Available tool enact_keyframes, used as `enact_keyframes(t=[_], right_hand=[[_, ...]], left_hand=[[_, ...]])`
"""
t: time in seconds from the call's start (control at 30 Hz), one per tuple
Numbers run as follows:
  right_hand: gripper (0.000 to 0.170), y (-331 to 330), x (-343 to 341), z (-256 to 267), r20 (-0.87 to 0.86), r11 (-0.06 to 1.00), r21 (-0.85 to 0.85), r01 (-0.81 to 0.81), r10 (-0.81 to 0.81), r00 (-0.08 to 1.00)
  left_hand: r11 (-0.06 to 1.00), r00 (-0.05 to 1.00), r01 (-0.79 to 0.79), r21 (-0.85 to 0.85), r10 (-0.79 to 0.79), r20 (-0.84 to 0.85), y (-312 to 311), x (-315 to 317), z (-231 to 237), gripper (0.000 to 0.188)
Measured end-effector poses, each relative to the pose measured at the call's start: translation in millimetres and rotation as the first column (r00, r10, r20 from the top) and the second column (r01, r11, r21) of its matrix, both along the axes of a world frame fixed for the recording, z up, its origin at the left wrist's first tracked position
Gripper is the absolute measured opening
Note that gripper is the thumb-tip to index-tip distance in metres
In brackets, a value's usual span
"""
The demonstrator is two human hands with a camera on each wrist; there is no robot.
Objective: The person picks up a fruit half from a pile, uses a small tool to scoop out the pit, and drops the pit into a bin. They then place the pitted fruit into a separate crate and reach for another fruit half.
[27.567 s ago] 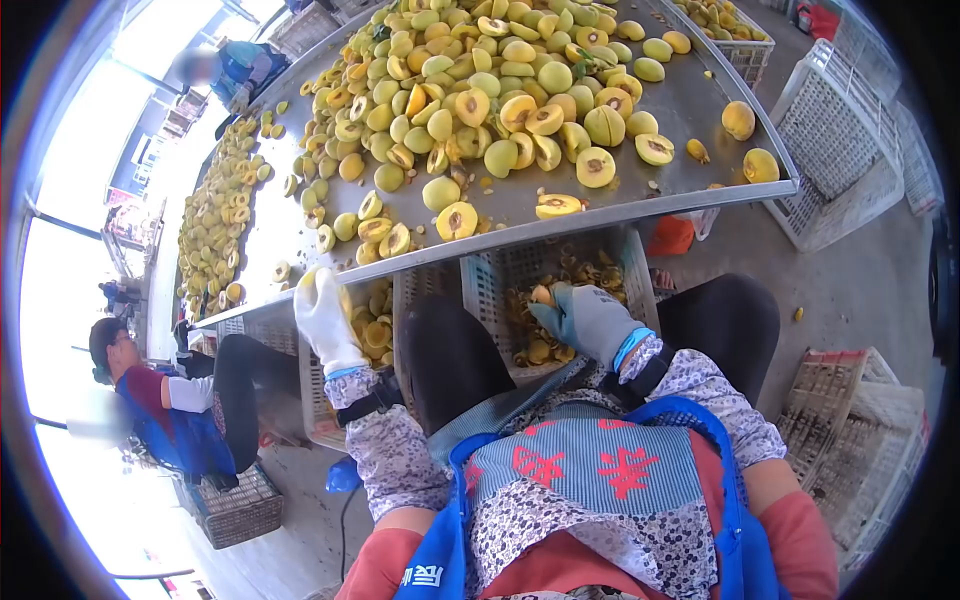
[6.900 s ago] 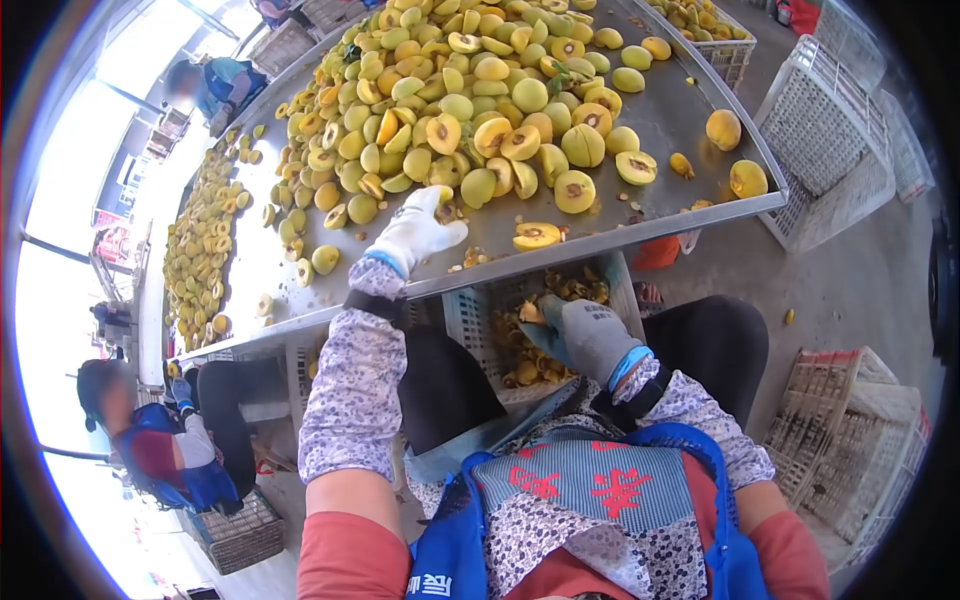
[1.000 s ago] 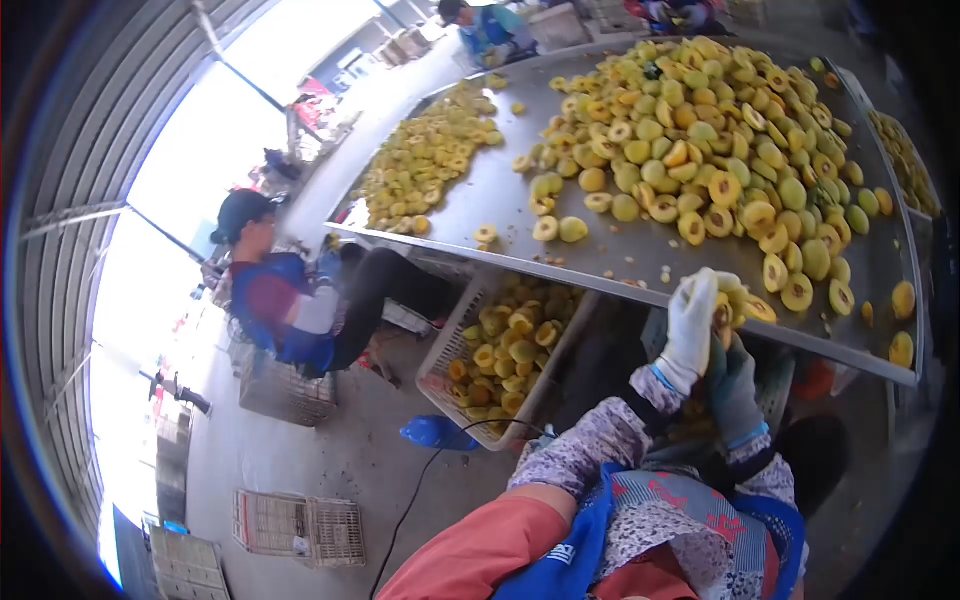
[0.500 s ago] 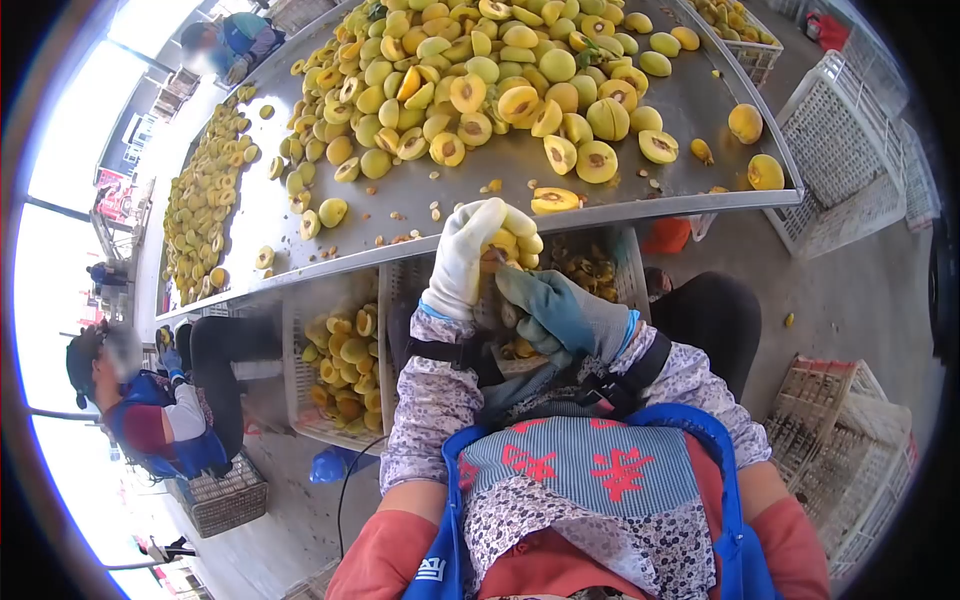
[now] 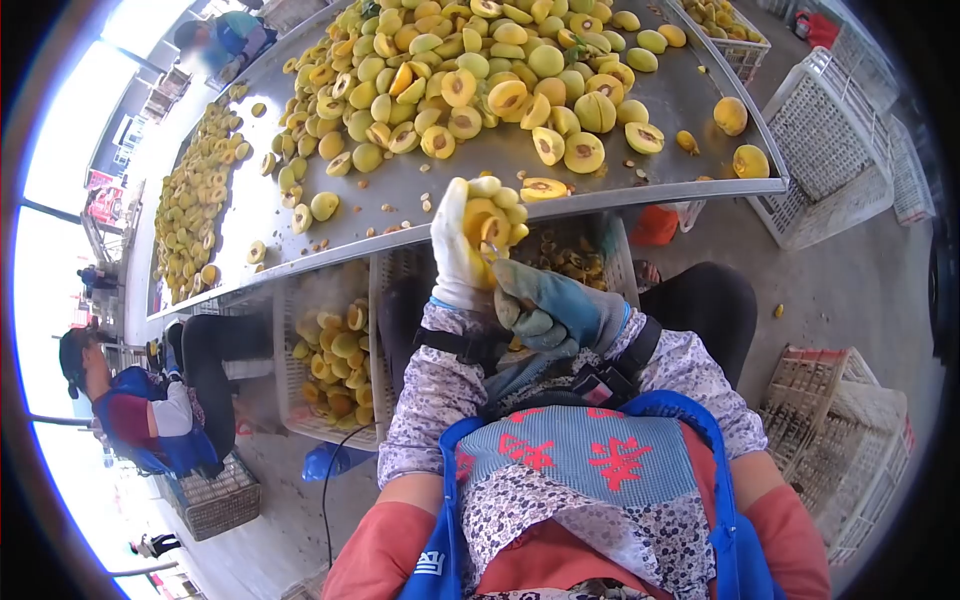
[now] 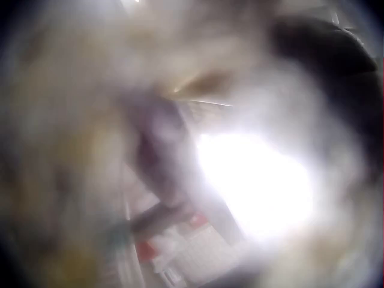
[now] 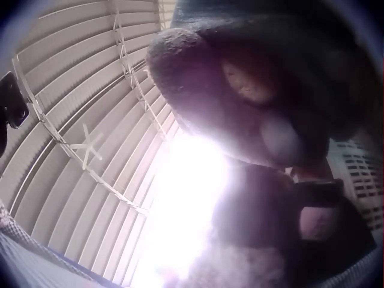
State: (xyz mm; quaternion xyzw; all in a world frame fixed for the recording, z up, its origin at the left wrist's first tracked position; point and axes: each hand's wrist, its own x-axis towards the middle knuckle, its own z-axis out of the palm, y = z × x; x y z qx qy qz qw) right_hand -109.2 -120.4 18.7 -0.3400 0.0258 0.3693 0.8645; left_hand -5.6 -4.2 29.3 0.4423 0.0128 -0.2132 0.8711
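Note:
In the head view, the white-gloved left hand (image 5: pixel 460 250) holds yellow fruit pieces (image 5: pixel 484 222) above the front edge of the metal table (image 5: pixel 400 236), fingers curled round them. Close below and to its right, the blue-grey-gloved right hand (image 5: pixel 565 308) has curled fingers round a small tool, whose thin metal tip (image 5: pixel 489 250) meets the fruit. Its handle is mostly hidden. A large heap of whole and halved fruit (image 5: pixel 500 65) lies beyond the hands. The left wrist view is too blurred to read; a dark glove (image 7: pixel 240 84) fills much of the right wrist view.
Under the table edge stand a crate of fruit halves (image 5: pixel 335 350) and a crate with scraps (image 5: pixel 570 255). Empty crates (image 5: pixel 825 140) stand at the right, others (image 5: pixel 835 430) lower down. A seated person (image 5: pixel 150 410) is at the left.
The head view has turned back from the left. Since 6.9 s ago the left hand has come off the table with fruit. Over the last half second it has risen slightly, baring the fruit's cut face.

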Motion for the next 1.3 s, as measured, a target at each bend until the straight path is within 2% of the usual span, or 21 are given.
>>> enact_keyframes(t=[0.07,0.13,0.23,0.27,0.3,0.37,0.4,0.43,0.47,0.5,0.53,0.57,0.6,0.63,0.67,0.7,0.8,0.93,1.13,1.2,1.3], right_hand=[[0.052,2,-6,9,0.06,0.996,-0.073,0.048,-0.044,0.997],[0.053,3,-11,21,-0.106,0.987,-0.146,0.065,-0.081,0.991],[0.053,-7,-9,9,-0.121,0.984,-0.177,0.038,-0.06,0.991],[0.053,-7,-11,14,-0.135,0.973,-0.219,0.07,-0.101,0.986],[0.053,-7,-12,15,-0.136,0.975,-0.211,0.069,-0.099,0.986],[0.053,-9,-12,15,0.011,0.921,-0.346,0.177,-0.185,0.983],[0.053,-10,-12,15,0.016,0.919,-0.348,0.185,-0.191,0.981],[0.051,-10,-11,15,0.055,0.881,-0.408,0.237,-0.236,0.97],[0.049,-9,-10,16,0.103,0.837,-0.463,0.291,-0.275,0.956],[0.049,-8,-8,15,0.132,0.834,-0.459,0.307,-0.277,0.952],[0.047,-7,-5,13,0.093,0.8,-0.466,0.378,-0.381,0.92],[0.046,-4,-1,12,0.062,0.772,-0.465,0.433,-0.46,0.886],[0.044,-6,1,10,0.043,0.759,-0.415,0.502,-0.535,0.844],[0.049,-8,3,12,0.11,0.704,-0.463,0.538,-0.557,0.823],[0.049,-13,5,6,0.127,0.701,-0.391,0.596,-0.601,0.789],[0.034,-16,12,-8,0.266,0.569,-0.388,0.725,-0.684,0.679],[0.033,-32,20,-31,0.391,0.417,-0.415,0.809,-0.721,0.572],[0.036,-37,25,-45,0.495,0.306,-0.308,0.901,-0.757,0.427],[0.031,-34,26,-43,0.684,0.193,-0.364,0.911,-0.609,0.402],[0.022,-34,29,-49,0.694,0.133,-0.243,0.961,-0.669,0.268],[0.019,-34,33,-47,0.569,0.119,-0.171,0.978,-0.798,0.196]], left_hand=[[0.99,0.992,-0.109,0.086,0.103,0.067,23,13,4,0.039],[0.971,0.976,-0.198,0.138,0.182,0.118,65,24,17,0.041],[0.803,0.874,-0.446,0.396,0.296,0.385,147,29,28,0.037],[0.827,0.911,-0.385,0.411,0.269,0.312,187,35,24,0.024],[0.827,0.887,-0.462,0.321,0.426,0.181,200,27,34,0.024],[0.659,0.843,-0.523,0.541,0.494,0.214,238,35,23,0.033],[0.297,0.832,-0.543,0.785,0.312,0.458,284,56,-15,0.045],[-0.225,0.757,-0.622,0.75,0.071,0.65,281,49,-19,0.045],[-0.649,0.696,-0.632,0.424,-0.236,0.678,268,45,-22,0.046],[-0.489,0.658,-0.71,0.507,-0.204,0.724,233,40,1,0.045],[-0.153,0.768,-0.635,0.757,-0.019,0.64,187,35,29,0.043],[-0.109,0.709,-0.705,0.7,-0.103,0.698,149,33,36,0.04],[-0.133,0.491,-0.855,0.501,-0.516,0.702,143,57,3,0.034],[0.083,0.46,-0.841,0.535,-0.413,0.786,86,46,24,0.036],[0.117,0.445,-0.823,0.556,-0.476,0.759,50,54,17,0.041],[0.028,0.521,-0.76,0.649,-0.571,0.635,17,47,23,0.042],[-0.073,0.575,-0.572,0.817,-0.746,0.336,-47,46,10,0.053],[0.045,0.581,-0.413,0.91,-0.756,0.301,-71,42,4,0.045],[0.447,0.604,-0.149,0.882,-0.666,0.439,-65,56,-12,0.043],[0.392,0.619,-0.128,0.911,-0.686,0.382,-61,63,-10,0.051],[0.492,0.664,0.211,0.844,-0.706,0.246,-62,74,-25,0.054]])
